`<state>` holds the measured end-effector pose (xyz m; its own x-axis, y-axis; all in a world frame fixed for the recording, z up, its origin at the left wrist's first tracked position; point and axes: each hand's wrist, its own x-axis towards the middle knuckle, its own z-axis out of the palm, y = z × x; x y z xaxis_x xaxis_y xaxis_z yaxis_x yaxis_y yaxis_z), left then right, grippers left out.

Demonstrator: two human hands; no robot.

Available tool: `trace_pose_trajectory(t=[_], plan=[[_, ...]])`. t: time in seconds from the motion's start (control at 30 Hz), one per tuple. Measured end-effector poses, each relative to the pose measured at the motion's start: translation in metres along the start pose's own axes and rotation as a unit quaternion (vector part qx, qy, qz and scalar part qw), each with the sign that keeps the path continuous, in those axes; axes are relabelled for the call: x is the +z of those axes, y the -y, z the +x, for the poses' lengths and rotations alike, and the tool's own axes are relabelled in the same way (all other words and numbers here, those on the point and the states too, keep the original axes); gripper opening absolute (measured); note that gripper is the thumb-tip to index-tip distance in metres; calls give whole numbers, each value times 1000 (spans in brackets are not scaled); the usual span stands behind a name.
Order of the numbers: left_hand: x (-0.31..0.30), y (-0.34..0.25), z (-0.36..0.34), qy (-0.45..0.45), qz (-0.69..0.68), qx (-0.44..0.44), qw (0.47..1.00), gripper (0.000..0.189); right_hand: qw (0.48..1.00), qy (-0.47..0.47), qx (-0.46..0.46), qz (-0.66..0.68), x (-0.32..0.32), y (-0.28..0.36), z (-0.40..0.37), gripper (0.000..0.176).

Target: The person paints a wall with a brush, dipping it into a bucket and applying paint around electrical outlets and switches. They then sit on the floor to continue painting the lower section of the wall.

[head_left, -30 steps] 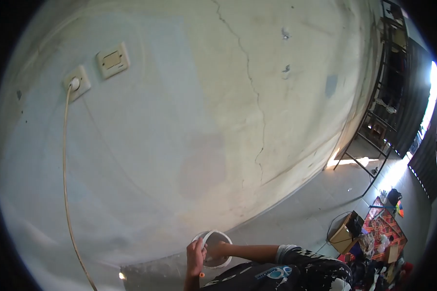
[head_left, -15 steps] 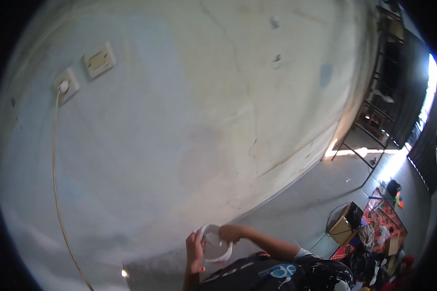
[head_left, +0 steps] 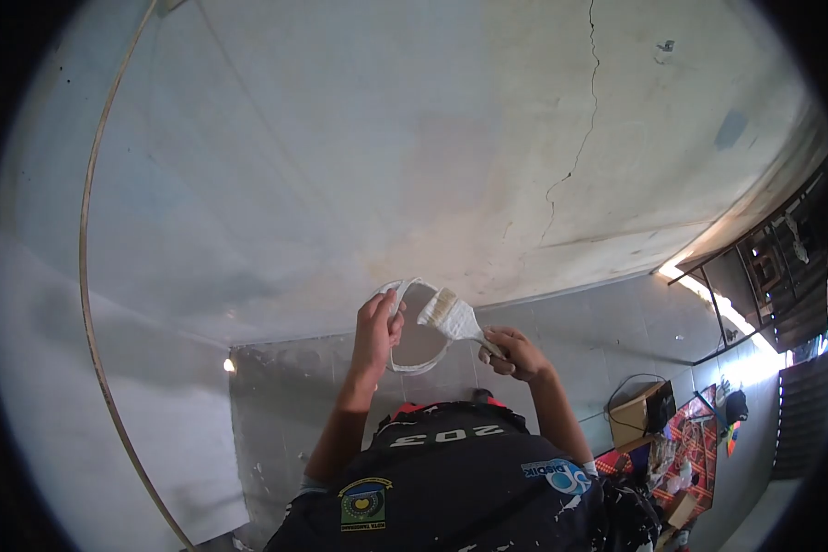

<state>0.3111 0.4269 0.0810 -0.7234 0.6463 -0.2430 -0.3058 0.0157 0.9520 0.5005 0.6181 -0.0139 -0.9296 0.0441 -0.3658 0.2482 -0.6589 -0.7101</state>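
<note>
My left hand (head_left: 375, 333) is closed on the rim and handle side of a white paint bucket (head_left: 420, 370). Greyish-white paint or a pale inner surface shows inside it. In my right hand (head_left: 517, 353) is a wide paintbrush (head_left: 458, 322), gripped by its handle. White paint coats the brush, and its bristles point left over the bucket's opening. Both hands are in front of my dark, paint-spattered shirt (head_left: 460, 469).
A patchy pale wall (head_left: 340, 166) with a crack rises ahead. A cable (head_left: 87, 239) hangs down it at left. On the grey tiled floor (head_left: 580, 322) at right stand a cardboard box (head_left: 630, 421) and a red patterned mat (head_left: 699, 423) strewn with items. A metal frame (head_left: 718, 294) is farther back.
My view has tilted down and turned, so the hands and bucket appear higher. The brush, largely hidden in the bucket before, now shows above its opening as my right hand has drawn back rightward.
</note>
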Motion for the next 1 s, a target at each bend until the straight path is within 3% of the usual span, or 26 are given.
trace_pose_trajectory(t=[0.13, 0.27, 0.37, 0.43, 0.5, 0.57, 0.67, 0.7, 0.77, 0.8, 0.87, 1.0], plan=[[-3, 0, -9, -10, -8, -3, 1000, 37, 996, 1, -59, 63, 0, -13, 4, 26], [-2, 0, 0, -13, -33, -6, 999, 31, 980, 84, -110, 145, 15, 33, 7, 28], [-4, 2, 3, 5, -46, 10, 999, 30, 974, 53, -196, 105, 34, 98, 2, 29], [-9, 6, 3, 10, -38, 8, 999, 30, 947, -18, -322, -6, 49, 156, 0, 28], [-10, 4, 2, 3, -25, -13, 1000, 33, 900, -102, -418, -74, 95, 227, -24, 26], [-17, 11, 3, 11, -19, -14, 1000, 37, 818, -165, -509, -210, 125, 285, -42, 34], [-20, 12, -2, 9, -11, 3, 1000, 44, 623, -305, -601, -396, 183, 352, -61, 30], [-22, 9, -4, 13, -16, -8, 1000, 40, 524, -326, -651, -442, 193, 375, -57, 32], [-24, 11, -4, 15, -20, -20, 999, 37, 460, -374, -621, -513, 221, 407, -62, 31], [-26, 15, -2, 9, -18, -17, 1000, 37, 461, -374, -621, -512, 226, 423, -53, 31], [-28, 16, -2, 4, -16, -15, 1000, 37, 378, -410, -612, -560, 227, 445, -33, 29], [-37, 20, -4, -14, -7, -20, 1000, 39, 353, -428, -565, -611, 204, 432, 1, 26]])
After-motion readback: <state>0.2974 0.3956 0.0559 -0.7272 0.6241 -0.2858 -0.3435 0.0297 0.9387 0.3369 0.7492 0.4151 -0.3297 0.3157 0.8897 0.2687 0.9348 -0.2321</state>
